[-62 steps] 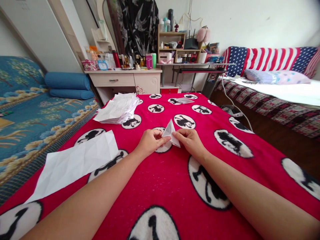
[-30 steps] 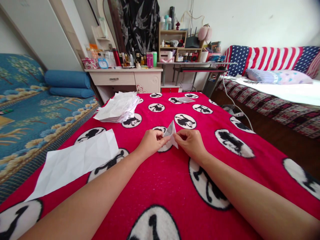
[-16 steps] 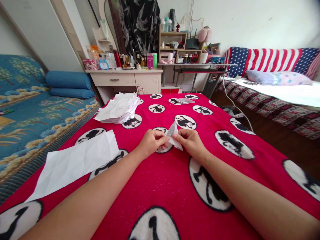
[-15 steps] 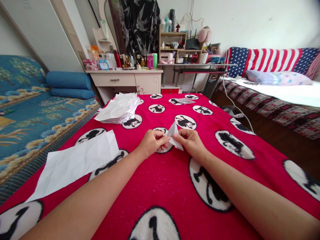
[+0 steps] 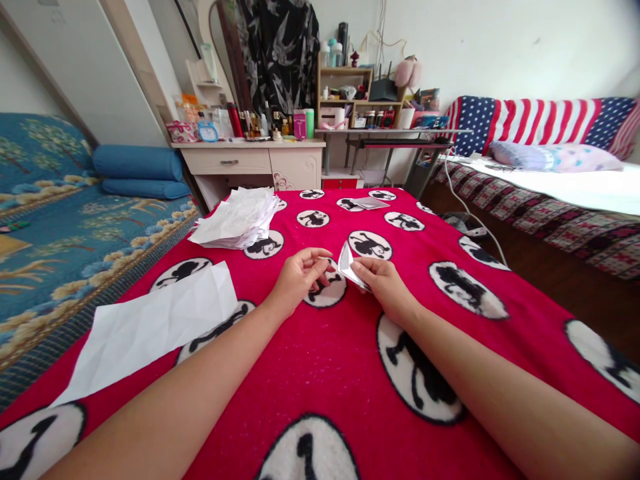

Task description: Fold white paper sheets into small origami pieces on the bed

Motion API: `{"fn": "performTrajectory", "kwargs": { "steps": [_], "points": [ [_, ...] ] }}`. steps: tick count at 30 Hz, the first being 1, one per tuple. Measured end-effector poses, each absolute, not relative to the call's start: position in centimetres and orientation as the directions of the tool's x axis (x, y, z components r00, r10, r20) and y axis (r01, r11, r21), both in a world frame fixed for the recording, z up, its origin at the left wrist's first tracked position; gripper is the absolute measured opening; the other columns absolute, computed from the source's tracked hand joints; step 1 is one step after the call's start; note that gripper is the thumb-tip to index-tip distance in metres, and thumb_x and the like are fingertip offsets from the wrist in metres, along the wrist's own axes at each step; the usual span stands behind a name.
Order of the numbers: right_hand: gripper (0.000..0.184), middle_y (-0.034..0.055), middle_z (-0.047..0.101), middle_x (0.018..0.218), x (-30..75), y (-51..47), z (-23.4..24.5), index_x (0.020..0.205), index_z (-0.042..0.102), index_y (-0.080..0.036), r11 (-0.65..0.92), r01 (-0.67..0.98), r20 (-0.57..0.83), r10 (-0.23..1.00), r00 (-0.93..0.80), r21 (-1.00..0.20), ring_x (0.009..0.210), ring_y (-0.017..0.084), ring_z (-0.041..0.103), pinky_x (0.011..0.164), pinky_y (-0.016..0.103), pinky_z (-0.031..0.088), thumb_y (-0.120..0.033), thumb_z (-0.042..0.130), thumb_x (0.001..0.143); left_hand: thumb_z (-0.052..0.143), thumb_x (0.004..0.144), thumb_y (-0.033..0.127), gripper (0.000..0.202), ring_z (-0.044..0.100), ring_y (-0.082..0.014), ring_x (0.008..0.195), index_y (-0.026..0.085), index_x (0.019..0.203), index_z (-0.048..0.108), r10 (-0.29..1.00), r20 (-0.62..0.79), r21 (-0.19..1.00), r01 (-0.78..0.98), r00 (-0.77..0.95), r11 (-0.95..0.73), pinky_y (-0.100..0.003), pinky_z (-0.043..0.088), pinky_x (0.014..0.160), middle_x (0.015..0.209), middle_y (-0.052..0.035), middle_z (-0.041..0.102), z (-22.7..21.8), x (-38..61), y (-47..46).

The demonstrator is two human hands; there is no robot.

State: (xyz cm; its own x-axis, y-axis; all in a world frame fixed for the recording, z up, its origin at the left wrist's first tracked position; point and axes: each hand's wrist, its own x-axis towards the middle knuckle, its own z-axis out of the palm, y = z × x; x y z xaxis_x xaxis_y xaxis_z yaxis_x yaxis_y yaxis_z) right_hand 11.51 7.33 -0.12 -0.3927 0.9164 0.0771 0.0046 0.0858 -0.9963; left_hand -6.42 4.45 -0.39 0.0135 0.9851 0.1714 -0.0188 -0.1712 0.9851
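A small folded paper [image 5: 346, 261] with a pointed upper end is pinched between the thumb and fingers of my right hand [image 5: 379, 279], just above the red cloth [image 5: 310, 347]. Close by on its left, my left hand [image 5: 303, 275] is apart from the paper, with its fingers loosely curved and spread and nothing visible in them. A large creased white sheet [image 5: 160, 320] lies flat on the cloth beside my left forearm. Further off to the left sits a thick, uneven stack of papers [image 5: 237, 217].
A flat grey folded piece [image 5: 371, 203] lies near the cloth's far edge. Beyond stand a white dresser [image 5: 295, 167] crowded with bottles and a desk with shelves [image 5: 360, 100]. A blue patterned couch [image 5: 75, 247] is at left, a bed [image 5: 550, 180] at right.
My left hand has let go of the folded paper and moved slightly left, its fingers opening. The paper stays in my right hand, turned so a broader face shows.
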Motion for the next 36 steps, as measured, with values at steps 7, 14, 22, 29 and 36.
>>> {"fn": "performTrajectory", "kwargs": {
  "steps": [7,14,22,29,36],
  "points": [
    [0.042,-0.0043,0.058,0.059,11.7,7.5,0.1,0.098,0.056,-0.016,0.024,-0.037,0.038,0.901,-0.432,-0.999,0.044,0.006,0.041,0.042,0.019,0.025,-0.046,0.070,0.072,0.066,0.078,0.042,0.058,0.065,-0.0125,0.075,0.023,0.131,0.050,0.969,0.227,0.974,-0.043,0.098,-0.224,-0.014,0.045,0.048,0.117,-0.0102,0.060,-0.2,-6.6,4.2],
    [0.039,-0.0054,0.053,0.056,11.6,7.4,0.2,0.092,0.058,-0.015,0.051,-0.027,0.058,0.891,-0.451,-0.998,0.044,0.006,0.040,0.042,0.020,0.026,-0.048,0.068,0.073,0.069,0.075,0.045,0.053,0.062,-0.0129,0.074,0.018,0.121,0.060,0.959,0.203,0.977,0.025,0.196,-0.212,-0.016,0.045,0.051,0.102,-0.0075,0.066,-0.7,-6.3,4.3],
    [0.037,-0.0053,0.053,0.055,11.9,7.5,0.4,0.092,0.056,-0.015,0.028,-0.040,0.044,0.888,-0.458,-0.999,0.042,0.005,0.038,0.040,0.019,0.024,-0.044,0.068,0.074,0.080,0.064,0.038,0.048,0.052,-0.0258,0.119,0.025,0.109,0.069,0.861,0.485,0.826,0.241,0.155,-0.509,-0.028,0.053,0.080,0.138,-0.0101,0.047,0.1,-6.9,4.0],
    [0.033,-0.0052,0.051,0.051,11.8,7.5,0.3,0.087,0.057,-0.016,0.036,0.003,0.030,0.866,-0.498,-0.999,0.043,0.006,0.039,0.040,0.019,0.025,-0.045,0.067,0.074,0.070,0.078,0.027,0.008,0.061,-0.0171,0.095,0.025,0.083,0.076,0.747,0.635,0.642,0.404,0.196,-0.652,-0.030,0.050,0.083,0.106,-0.0070,0.064,0.6,-6.3,3.4],
    [0.033,-0.0014,0.056,0.059,12.2,7.5,0.2,0.074,0.058,-0.016,0.014,-0.130,0.074,0.876,-0.476,-0.991,0.047,0.007,0.042,0.045,0.021,0.030,-0.048,0.058,0.082,0.074,0.071,0.035,0.026,0.067,-0.0160,0.062,0.014,0.085,0.066,0.953,0.299,0.949,0.119,-0.047,-0.292,-0.026,0.055,0.060,0.071,-0.0039,0.069,-0.5,-6.3,4.2]
  ]
}}
